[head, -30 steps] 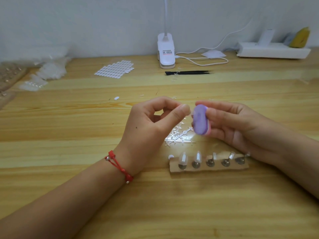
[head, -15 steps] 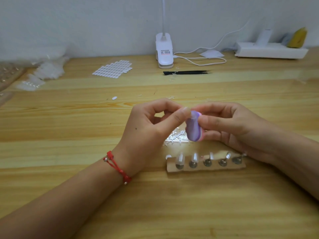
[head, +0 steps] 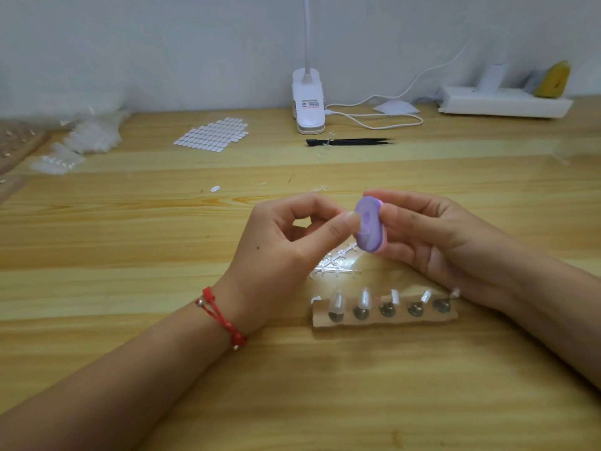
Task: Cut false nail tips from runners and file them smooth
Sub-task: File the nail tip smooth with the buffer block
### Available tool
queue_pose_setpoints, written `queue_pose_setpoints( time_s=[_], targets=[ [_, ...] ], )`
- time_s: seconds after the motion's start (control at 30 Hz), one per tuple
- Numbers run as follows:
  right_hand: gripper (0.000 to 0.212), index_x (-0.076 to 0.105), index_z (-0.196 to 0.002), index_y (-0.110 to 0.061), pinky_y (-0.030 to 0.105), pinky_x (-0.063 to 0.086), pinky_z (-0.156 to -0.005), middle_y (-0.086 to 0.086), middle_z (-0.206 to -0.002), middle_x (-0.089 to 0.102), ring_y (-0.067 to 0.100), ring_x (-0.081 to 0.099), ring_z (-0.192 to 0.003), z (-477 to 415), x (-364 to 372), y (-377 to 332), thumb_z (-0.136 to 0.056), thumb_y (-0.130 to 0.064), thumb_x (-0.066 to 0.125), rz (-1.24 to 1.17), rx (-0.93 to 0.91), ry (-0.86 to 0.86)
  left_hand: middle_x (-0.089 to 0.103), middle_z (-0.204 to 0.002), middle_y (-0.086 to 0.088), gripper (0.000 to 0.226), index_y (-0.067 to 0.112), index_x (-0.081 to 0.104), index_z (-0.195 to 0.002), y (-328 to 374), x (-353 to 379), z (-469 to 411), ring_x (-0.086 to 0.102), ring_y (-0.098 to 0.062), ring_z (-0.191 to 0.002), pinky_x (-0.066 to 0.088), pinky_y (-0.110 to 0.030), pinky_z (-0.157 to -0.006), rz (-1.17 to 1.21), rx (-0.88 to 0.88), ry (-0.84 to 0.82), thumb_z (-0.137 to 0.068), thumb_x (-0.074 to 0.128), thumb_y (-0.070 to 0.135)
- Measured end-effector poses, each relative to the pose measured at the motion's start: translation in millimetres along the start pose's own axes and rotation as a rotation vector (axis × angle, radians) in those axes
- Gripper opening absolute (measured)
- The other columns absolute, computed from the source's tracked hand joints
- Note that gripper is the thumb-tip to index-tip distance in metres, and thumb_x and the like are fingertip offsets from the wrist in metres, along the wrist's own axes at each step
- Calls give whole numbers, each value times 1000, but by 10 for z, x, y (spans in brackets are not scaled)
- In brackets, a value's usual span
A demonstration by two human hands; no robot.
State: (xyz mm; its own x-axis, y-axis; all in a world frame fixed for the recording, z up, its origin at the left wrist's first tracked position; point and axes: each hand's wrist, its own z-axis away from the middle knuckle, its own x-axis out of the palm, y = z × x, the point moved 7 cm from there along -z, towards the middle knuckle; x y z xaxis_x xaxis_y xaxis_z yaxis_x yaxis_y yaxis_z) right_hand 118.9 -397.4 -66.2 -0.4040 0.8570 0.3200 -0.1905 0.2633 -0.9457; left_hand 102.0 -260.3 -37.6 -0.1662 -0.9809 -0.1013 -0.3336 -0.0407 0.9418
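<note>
My right hand (head: 429, 236) grips a small purple file block (head: 369, 224) with a pink edge, held upright above the table. My left hand (head: 286, 245) pinches a clear nail tip (head: 357, 222) between thumb and forefinger and holds it against the block's purple face; the tip is barely visible. Below the hands lie empty clear plastic runners (head: 336, 263). Nearer to me stands a wooden strip holder (head: 383, 319) with five metal pegs, several of them carrying clear nail tips.
Black tweezers (head: 351, 142) lie beyond the hands, in front of a white clip lamp (head: 308, 107) with its cable. A sheet of white oval stickers (head: 213, 134) and bags of clear tips (head: 87, 135) sit at the back left. A white power strip (head: 504, 104) is back right.
The purple block has slid down and then back up against the pinched tip, and now stands higher with its face turned more toward me. The left hand stays nearly still.
</note>
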Motion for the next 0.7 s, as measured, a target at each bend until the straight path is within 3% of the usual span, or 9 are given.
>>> queue_pose_setpoints(
  time_s=[0.07,0.2,0.3,0.37,0.47,0.53,0.63,0.7],
  targets=[
    [29,81,-85,-22,18,56,-64,2,-83,76,9,72,-73,15,33,9,-56,-20,79,68,3,-18,38,-59,-26,15,13,66,-67,-6,-44,-6,30,-2,-41,29,-8,-43,-31,11,50,-77,70,23],
    [27,81,-82,-20,17,55,-60,1,-76,75,8,71,-67,22,42,13,-55,-19,79,74,-18,12,36,-51,-6,15,6,65,-69,-27,-222,-27,29,-1,-41,27,-9,-44,-55,53,217,-82,70,12],
    [23,80,-83,-18,17,56,-62,3,-78,75,9,72,-71,11,-5,-8,-61,-20,73,-11,-43,45,36,-57,-29,13,10,65,-68,3,-93,-4,27,-5,-43,27,-11,-44,-62,73,88,-80,67,16],
    [27,80,-87,-19,18,56,-63,2,-82,76,9,72,-73,20,42,-2,-60,-20,76,40,-23,-14,35,-56,-30,12,13,66,-69,5,-27,9,25,-9,-43,25,-13,-43,-81,62,37,-80,69,17],
    [30,81,-87,-23,18,55,-63,-1,-84,76,7,70,-71,29,75,33,-58,-18,83,144,18,-65,33,-55,-20,14,7,66,-71,-11,-210,-11,27,-5,-44,26,-14,-44,-116,83,236,-82,70,15],
    [25,81,-86,-22,17,55,-63,0,-82,76,7,70,-70,10,35,24,-61,-20,77,94,-4,-24,34,-56,-18,13,7,67,-73,6,-288,-6,28,-6,-45,27,-15,-45,-111,103,293,-83,70,15],
    [25,80,-87,-20,17,55,-65,3,-85,76,9,72,-75,-2,-18,9,-63,-23,74,17,-29,10,36,-50,-17,13,13,66,-69,37,-70,23,25,-8,-43,23,-15,-43,-94,129,58,-82,65,16],
    [27,80,-92,-22,17,56,-66,3,-91,76,10,72,-80,7,36,12,-65,-23,77,77,-10,-58,36,-44,5,14,14,66,-68,46,37,47,22,-5,-41,22,-15,-43,-118,144,-36,-82,65,17]
  ],
)
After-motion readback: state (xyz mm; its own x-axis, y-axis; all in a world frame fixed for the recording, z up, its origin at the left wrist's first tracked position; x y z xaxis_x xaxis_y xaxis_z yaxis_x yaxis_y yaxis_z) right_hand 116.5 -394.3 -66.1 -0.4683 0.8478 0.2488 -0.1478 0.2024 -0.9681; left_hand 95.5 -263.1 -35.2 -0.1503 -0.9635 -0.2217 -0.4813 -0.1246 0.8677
